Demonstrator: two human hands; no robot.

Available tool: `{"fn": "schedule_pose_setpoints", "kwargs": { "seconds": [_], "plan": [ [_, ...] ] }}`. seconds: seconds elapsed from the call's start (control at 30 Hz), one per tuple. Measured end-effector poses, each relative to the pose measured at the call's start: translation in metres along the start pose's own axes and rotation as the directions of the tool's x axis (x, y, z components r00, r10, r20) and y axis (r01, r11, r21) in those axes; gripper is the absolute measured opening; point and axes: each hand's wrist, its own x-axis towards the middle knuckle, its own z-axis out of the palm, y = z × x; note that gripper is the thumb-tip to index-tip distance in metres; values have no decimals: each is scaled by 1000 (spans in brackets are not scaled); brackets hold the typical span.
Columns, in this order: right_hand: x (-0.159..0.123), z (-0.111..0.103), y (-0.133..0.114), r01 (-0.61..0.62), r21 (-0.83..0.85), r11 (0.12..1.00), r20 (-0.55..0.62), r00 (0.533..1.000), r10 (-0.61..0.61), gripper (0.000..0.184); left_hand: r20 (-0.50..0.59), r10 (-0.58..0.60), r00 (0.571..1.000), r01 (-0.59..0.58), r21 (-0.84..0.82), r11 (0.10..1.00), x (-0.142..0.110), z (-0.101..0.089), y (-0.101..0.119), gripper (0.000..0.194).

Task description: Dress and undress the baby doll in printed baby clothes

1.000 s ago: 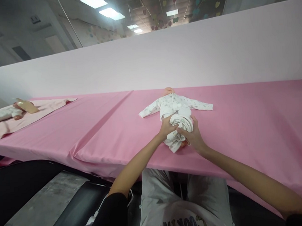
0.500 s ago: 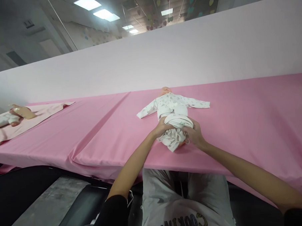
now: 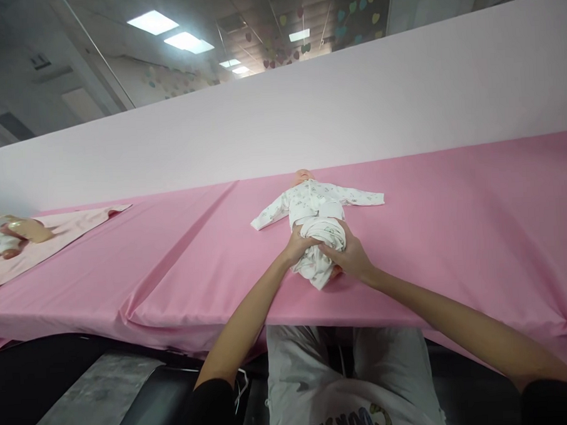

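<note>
A baby doll (image 3: 304,175) lies on its back on the pink-covered table, head toward the white wall. It wears a white printed long-sleeved top (image 3: 315,197), both sleeves spread out sideways. Around the doll's legs, white baby trousers (image 3: 316,264) are bunched into a thick roll. My left hand (image 3: 298,244) grips the left side of this bundle, thumb on top. My right hand (image 3: 353,252) is closed on its right side, thumb pressed into the folds. A bit of the doll's foot (image 3: 336,271) shows beneath the cloth; the rest of the legs is hidden.
Pink sheeting (image 3: 453,230) covers the long table, with a fold running across it left of the doll. At the far left, a pale cloth (image 3: 72,231) bears another doll (image 3: 7,243) and a tan pump bottle (image 3: 28,228). A white wall (image 3: 280,125) stands behind.
The bunched trousers have been gathered tighter, and my right hand's thumb has moved inward over the folds. The whole view has shifted slightly.
</note>
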Motion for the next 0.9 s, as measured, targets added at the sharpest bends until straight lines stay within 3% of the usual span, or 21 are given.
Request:
{"fn": "schedule_pose_setpoints", "kwargs": {
  "seconds": [0.4, 0.67, 0.9],
  "plan": [
    [4, -7, 16, 30, 40, 999, 58, 998, -33, 31, 71, 77, 994, -79, 30, 996, 3, -4, -3, 29],
    [11, -5, 15, -73, 272, 959, 15, 997, 72, 13, 30, 51, 998, -50, -41, 998, 3, -2, -1, 36],
    [12, -2, 3, -275, 375, 885, -36, 950, 311, 5, 21, -58, 998, 59, -59, 997, 4, -2, 0, 42]
  ]
}}
